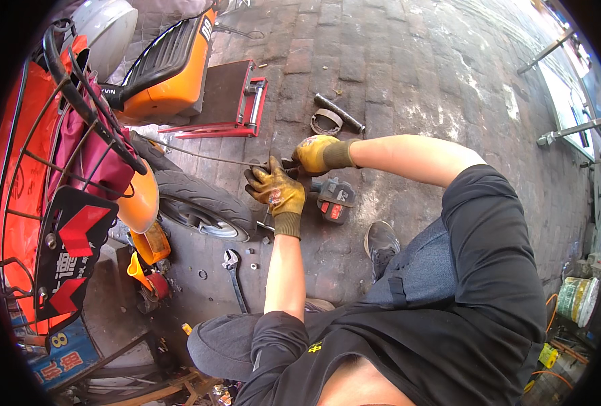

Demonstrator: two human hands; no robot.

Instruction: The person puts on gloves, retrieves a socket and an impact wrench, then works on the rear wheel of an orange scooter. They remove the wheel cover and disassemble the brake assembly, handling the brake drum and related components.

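Note:
My left hand (278, 191), in a yellow work glove, has its fingers bent about the end of a thin dark cable (209, 158). That cable runs over from the orange scooter on the left. My right hand (317, 154), gloved alike, is closed right beside it on a small dark part, mostly hidden by the gloves. Just below my hands a cordless power tool's black and red battery (336, 201) shows on the ground. To the left of my hands lies a wheel with a black tyre (202, 199). An adjustable wrench (233, 276) rests near my left forearm.
Beyond my hands lie a metal ring (326, 122) and a dark rod (340, 113). A red-framed stand (229, 95) sits under the orange scooter body (172, 74). A wire basket (26, 155) and an orange funnel (138, 272) are at left, a bucket (578, 301) at right.

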